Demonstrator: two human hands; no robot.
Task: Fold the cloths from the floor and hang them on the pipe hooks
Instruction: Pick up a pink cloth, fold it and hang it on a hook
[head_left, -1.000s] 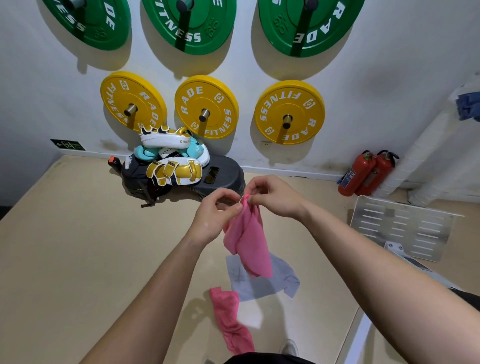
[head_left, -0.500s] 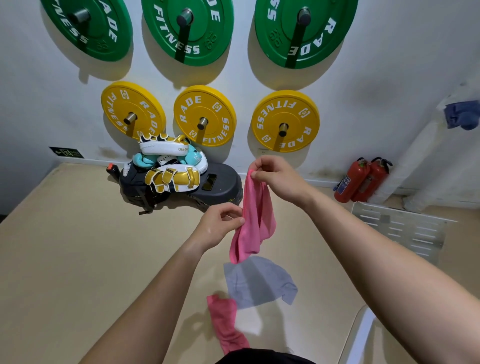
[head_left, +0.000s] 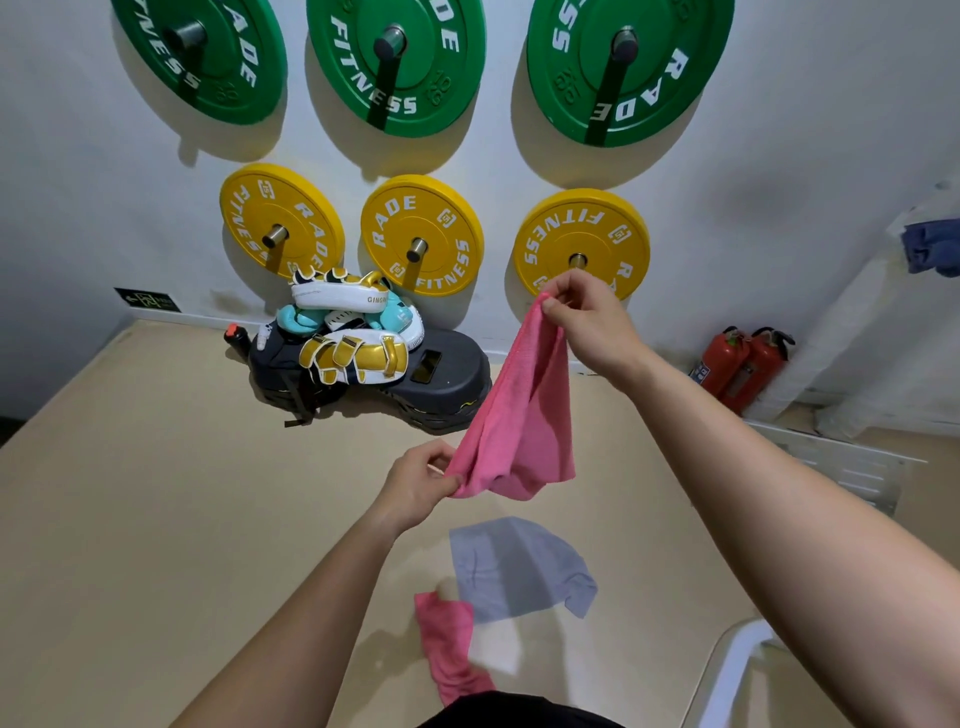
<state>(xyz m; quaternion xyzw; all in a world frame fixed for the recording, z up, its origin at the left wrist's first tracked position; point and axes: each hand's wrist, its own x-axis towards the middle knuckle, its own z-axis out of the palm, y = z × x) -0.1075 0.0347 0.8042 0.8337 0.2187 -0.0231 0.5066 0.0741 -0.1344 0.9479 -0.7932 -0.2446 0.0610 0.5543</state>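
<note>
While my right hand (head_left: 587, 322) is lifting pink cloth (head_left: 519, 415) by pinched top corner, my left hand (head_left: 421, 483), up beside it a second ago, is pinching lower edge, pulling cloth taut in air. Am judging fold half done, hanging not begun. Grey cloth (head_left: 514, 566) and second pink cloth (head_left: 447, 649) are lying on floor (head_left: 156, 493) below, waiting. Blue cloth (head_left: 930, 249) is hanging on pipe (head_left: 841, 332), far right.
</note>
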